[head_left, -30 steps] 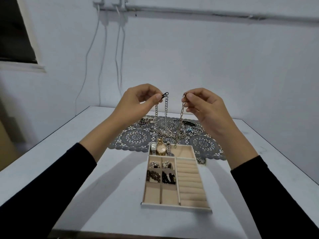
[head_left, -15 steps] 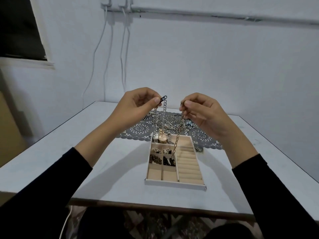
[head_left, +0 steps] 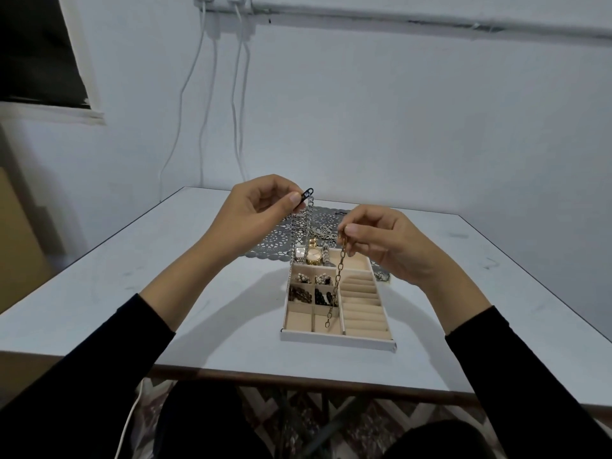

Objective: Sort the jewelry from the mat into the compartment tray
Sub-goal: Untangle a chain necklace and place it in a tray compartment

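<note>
A black clip (head_left: 307,195) is pinched between the thumb and forefinger of the left hand (head_left: 261,210), and a silver chain (head_left: 310,223) hangs from it. A gold chain (head_left: 338,279) is pinched in the curled fingers of the right hand (head_left: 387,243), at 4 o'clock from the left; its free end dangles over the tray (head_left: 334,336), above the small front compartments. Watches (head_left: 313,255) are laid in the tray's far compartment, and beads (head_left: 299,294) in small ones. A lace mat (head_left: 278,241) is spread at 12 o'clock from the tray, with more jewellery (head_left: 323,231) on it. All is borne on a white table (head_left: 165,260). Behind it a pale wall is seen, with cables (head_left: 205,94) hung at 12 o'clock and a dark window (head_left: 33,51) at 10.
</note>
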A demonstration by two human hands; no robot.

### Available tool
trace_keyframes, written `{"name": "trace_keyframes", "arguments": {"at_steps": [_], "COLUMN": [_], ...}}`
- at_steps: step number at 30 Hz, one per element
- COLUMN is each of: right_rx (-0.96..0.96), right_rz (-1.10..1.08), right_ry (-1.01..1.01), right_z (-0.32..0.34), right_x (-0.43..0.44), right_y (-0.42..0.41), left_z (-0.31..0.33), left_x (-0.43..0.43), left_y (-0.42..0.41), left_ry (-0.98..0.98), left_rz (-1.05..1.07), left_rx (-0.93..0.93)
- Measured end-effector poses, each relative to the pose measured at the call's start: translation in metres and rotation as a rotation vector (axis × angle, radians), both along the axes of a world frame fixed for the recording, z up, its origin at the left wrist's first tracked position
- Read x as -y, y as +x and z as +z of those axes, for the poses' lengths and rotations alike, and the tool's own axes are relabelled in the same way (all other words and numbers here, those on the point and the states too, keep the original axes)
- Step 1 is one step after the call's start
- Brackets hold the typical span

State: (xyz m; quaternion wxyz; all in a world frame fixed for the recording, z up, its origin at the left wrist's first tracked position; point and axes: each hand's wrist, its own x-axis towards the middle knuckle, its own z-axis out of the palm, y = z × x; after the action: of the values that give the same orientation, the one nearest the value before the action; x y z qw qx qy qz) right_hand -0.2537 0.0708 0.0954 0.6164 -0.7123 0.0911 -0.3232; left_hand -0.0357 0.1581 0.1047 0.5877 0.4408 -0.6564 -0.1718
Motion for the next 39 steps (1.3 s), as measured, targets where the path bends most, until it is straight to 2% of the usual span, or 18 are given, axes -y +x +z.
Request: {"name": "trace_keyframes", "arguments": {"at_steps": [20, 39], "right_rx": [-0.168, -0.748], "right_rz": [0.0, -0.049], "right_ry": [-0.059, -0.459], "right_z": [-0.026, -0.036], "right_x": [0.006, -0.006], "right_y": [-0.003, 0.005], "left_z": [0.016, 0.014], "left_x": [0.01, 0.009], "left_y": [-0.003, -0.003], "left_ry": [-0.04, -0.026], "left_rz": [0.017, -0.002], "left_rx": [-0.011, -0.002]}}
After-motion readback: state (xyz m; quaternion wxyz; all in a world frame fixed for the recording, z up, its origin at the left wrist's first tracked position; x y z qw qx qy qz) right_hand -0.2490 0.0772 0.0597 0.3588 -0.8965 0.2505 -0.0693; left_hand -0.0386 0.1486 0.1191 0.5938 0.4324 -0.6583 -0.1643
